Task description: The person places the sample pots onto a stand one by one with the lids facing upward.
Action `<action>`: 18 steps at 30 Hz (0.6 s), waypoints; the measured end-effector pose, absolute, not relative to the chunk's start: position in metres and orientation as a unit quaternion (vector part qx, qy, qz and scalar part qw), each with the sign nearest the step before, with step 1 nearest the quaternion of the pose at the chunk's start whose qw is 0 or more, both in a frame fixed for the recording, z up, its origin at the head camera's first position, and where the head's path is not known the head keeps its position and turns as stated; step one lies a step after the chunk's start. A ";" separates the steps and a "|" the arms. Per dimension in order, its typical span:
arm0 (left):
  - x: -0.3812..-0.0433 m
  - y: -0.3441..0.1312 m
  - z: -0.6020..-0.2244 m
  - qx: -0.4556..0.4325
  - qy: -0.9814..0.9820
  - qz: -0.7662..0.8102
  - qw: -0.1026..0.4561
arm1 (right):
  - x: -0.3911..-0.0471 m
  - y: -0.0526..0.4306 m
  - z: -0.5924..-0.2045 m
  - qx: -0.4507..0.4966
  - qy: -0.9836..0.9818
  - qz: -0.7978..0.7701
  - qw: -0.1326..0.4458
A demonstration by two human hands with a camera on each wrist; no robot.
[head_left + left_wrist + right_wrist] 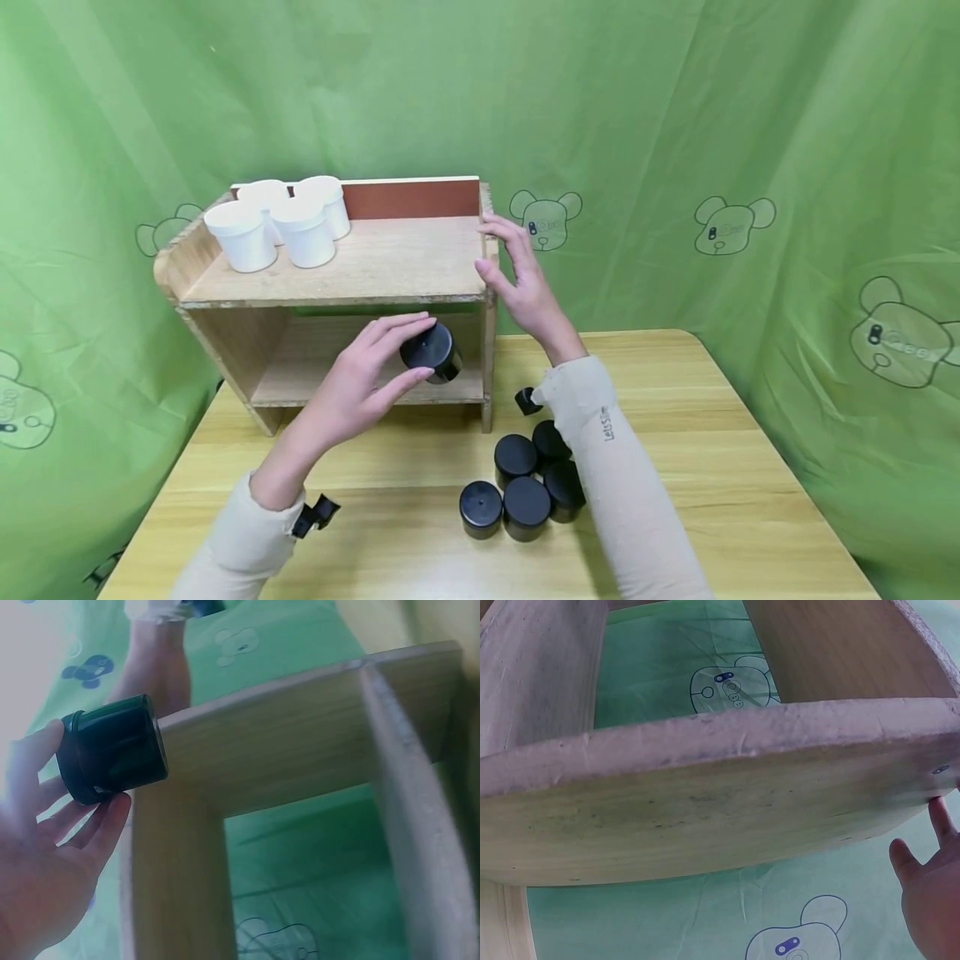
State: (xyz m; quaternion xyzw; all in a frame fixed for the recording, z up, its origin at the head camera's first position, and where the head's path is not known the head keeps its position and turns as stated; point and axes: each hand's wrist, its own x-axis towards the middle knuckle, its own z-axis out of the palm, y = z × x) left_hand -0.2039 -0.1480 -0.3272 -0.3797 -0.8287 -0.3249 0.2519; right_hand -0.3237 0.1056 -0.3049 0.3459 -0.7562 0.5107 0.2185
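My left hand [360, 379] grips a black lidded jar [432, 352] between thumb and fingers, in front of the lower opening of a wooden shelf unit [337, 298]. In the left wrist view the jar [112, 750] lies sideways in that picture, pinched at its lid end. My right hand [525, 283] touches the top of the unit's right side panel, its fingers extended. The right wrist view has this hand [934, 892] at the right edge, fingertips against the side panel [705, 814]. Several white tubs [303, 233] stand grouped at the left of the top shelf.
Several black jars [527, 507] stand in a cluster on the wooden table [405, 508], right of the unit's front and partly behind the right sleeve [622, 475]. A green curtain [637, 108] with bear drawings hangs behind and beside the table.
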 end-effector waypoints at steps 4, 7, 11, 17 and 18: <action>-0.203 -0.149 -0.315 -0.379 -0.825 -0.326 0.262 | -0.324 0.105 -0.305 0.346 -0.756 0.512 0.218; -0.204 -0.151 -0.305 -0.377 -0.824 -0.328 0.267 | -0.324 0.105 -0.305 0.348 -0.754 0.512 0.219; -0.207 -0.155 -0.294 -0.368 -0.824 -0.331 0.275 | -0.325 0.104 -0.305 0.350 -0.754 0.511 0.217; -0.218 -0.158 -0.276 -0.359 -0.823 -0.331 0.289 | -0.325 0.105 -0.305 0.351 -0.754 0.510 0.220; -0.220 -0.158 -0.273 -0.356 -0.823 -0.332 0.293 | -0.325 0.105 -0.305 0.352 -0.754 0.510 0.220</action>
